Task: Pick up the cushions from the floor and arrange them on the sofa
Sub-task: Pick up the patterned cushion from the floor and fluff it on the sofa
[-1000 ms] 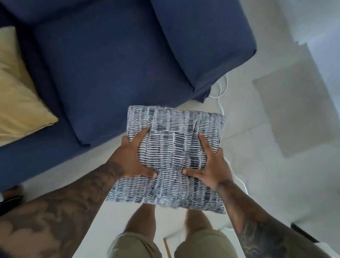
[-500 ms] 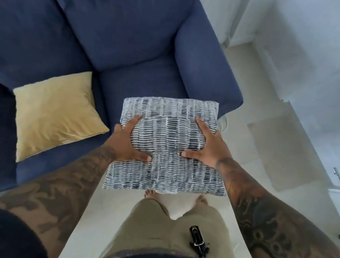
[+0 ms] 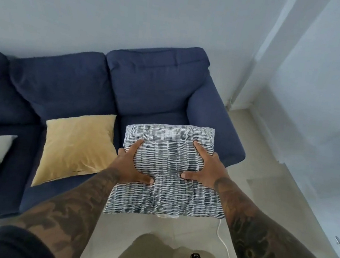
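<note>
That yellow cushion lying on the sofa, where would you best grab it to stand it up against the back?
Probably by its two side edges, reaching from the front of the sofa. The yellow cushion lies flat on the seat with a corner toward the front, soft and broad, so fingers on opposite edges should control it better than one corner. Both hands are busy now: left hand and right hand hold the striped cushion.

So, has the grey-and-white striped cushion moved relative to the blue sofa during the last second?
Yes. The grey-and-white striped cushion has moved forward, from over the floor to partly above the blue sofa seat.
</note>
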